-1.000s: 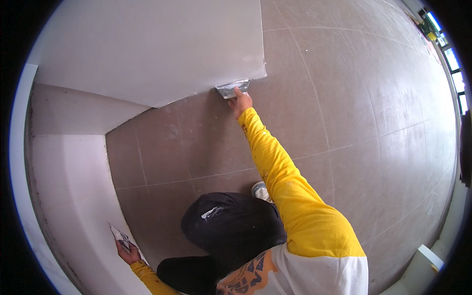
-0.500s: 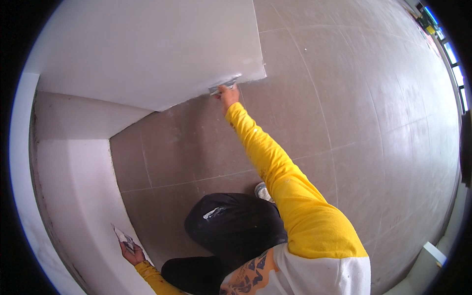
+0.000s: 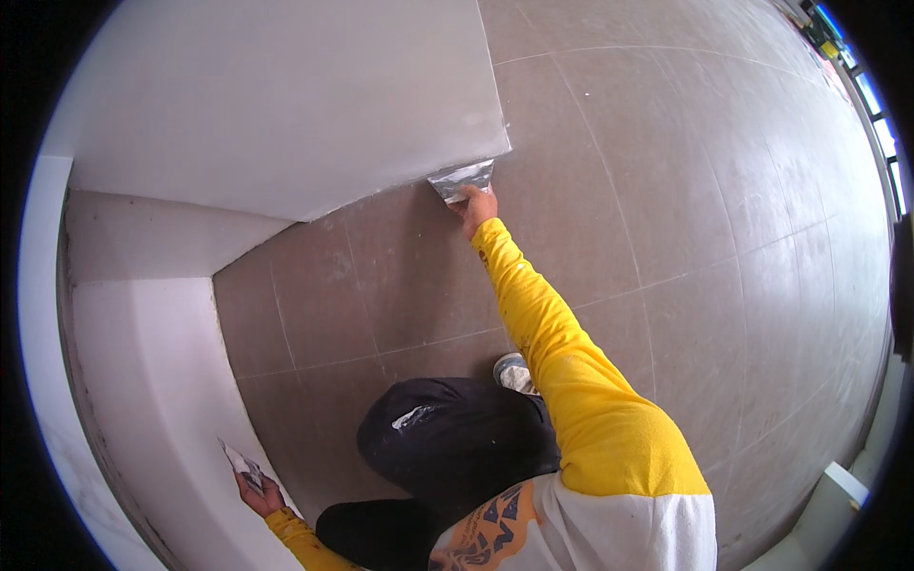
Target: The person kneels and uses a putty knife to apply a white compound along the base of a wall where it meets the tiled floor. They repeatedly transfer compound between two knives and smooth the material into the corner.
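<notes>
Nearest, low against the white wall: left hand, fingers curled shut around a small putty knife, blade pointing up and lying close to the wall's lower stretch; yellow sleeve running back from it toward the bottom edge. Just out from the wall there, dark trousers over a bent knee, with the pale toe of a shoe showing past them on the grey tiled floor. Farther along, right arm in its yellow sleeve stretched full length away from the body, ending in the right hand, closed on the handle of a broad metal trowel. Trowel blade pressed flat at the wall's outer corner, right on its bottom edge where white surface meets floor, silvery face streaked with pale compound. Beyond that corner, well away from the wall, only floor tiles curving off to a strip of windows at the far rim.
</notes>
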A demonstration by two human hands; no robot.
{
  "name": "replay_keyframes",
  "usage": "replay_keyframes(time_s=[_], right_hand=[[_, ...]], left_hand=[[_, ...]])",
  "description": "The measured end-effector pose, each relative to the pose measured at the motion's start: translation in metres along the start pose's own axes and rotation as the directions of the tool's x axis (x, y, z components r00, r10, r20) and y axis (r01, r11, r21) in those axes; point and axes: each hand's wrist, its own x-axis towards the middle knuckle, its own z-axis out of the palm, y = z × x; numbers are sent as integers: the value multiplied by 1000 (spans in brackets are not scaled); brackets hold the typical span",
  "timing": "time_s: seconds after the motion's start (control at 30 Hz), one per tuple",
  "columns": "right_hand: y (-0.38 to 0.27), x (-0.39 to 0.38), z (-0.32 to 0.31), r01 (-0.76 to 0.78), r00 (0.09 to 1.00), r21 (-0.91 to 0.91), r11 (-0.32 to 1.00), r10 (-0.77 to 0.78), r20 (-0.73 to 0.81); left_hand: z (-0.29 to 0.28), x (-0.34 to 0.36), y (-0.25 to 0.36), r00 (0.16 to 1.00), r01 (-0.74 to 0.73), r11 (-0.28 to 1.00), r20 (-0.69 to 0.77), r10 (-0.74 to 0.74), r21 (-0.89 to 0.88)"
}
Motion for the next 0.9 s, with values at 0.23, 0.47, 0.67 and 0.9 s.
replay_keyframes(time_s=[0.23, 0.47, 0.67, 0.9], right_hand=[[-12, 13, 1, -6, 999, 40, 999, 7, -36], [-16, 39, 18, -6, 996, 45, 999, 10, -90], [-22, 31, 76, 40, 982, -136, 990, -64, -179], [23, -35, 62, 100, 994, -46, 994, -97, 59]], left_hand=[[-8, 8, -1, 1000, -19, 999, 4, 18, 46], [0, -1, -5, 998, -52, 993, -25, 55, 105], [6, -5, -5, 997, -43, 991, -58, 51, 126], [5, -1, -6, 999, -33, 989, 6, 32, 147]])
